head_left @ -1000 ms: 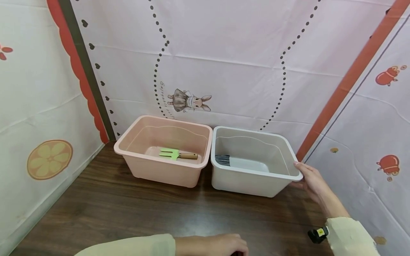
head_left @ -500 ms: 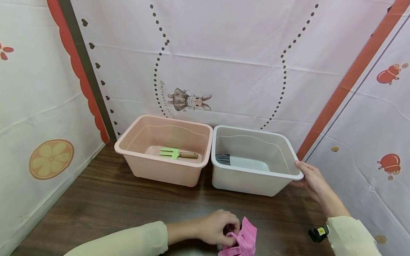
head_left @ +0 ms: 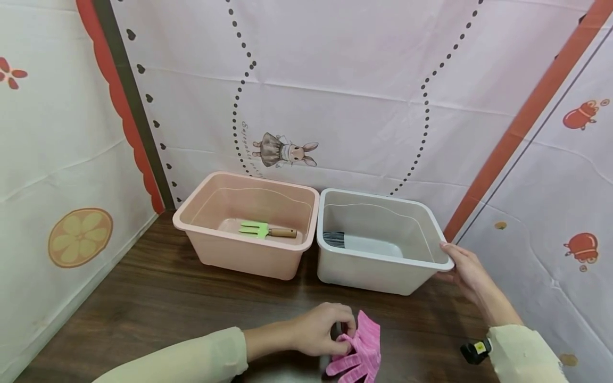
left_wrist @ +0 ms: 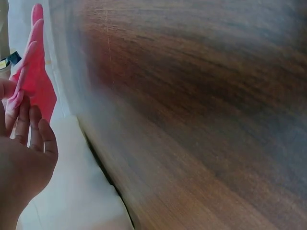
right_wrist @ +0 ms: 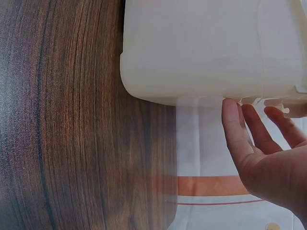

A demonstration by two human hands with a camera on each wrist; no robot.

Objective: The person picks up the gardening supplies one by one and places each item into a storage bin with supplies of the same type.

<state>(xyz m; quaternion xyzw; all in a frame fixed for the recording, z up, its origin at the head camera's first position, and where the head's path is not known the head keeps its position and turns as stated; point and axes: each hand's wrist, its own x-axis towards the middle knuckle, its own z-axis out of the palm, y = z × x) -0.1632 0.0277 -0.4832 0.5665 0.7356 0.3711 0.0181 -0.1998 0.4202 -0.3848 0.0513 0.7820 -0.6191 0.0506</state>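
Note:
My left hand (head_left: 320,330) pinches a pink glove (head_left: 367,343) between thumb and fingertips above the front of the table. The glove's fingers hang toward the lower edge of the head view; in the left wrist view the pink glove (left_wrist: 41,88) appears edge-on. At the right, my right hand (head_left: 466,270) grips the right end rim of a light grey plastic bin (head_left: 364,272), thumb on top. In the right wrist view its fingers (right_wrist: 235,124) lie under the rim against the outer wall. Inside this bin is a dark grey striped item (head_left: 333,239), partly hidden by the front wall.
A pink plastic bin (head_left: 244,258) stands directly left of the grey one, their rims close together. In it lies a green hand fork (head_left: 261,230) with a wooden handle. Printed cloth walls (head_left: 335,117) enclose the dark wood table (head_left: 158,303) at the back and sides.
My left hand has come up from the lower edge of the head view, bringing the pink glove into sight and raising it slightly. My right hand stays on the grey bin's rim.

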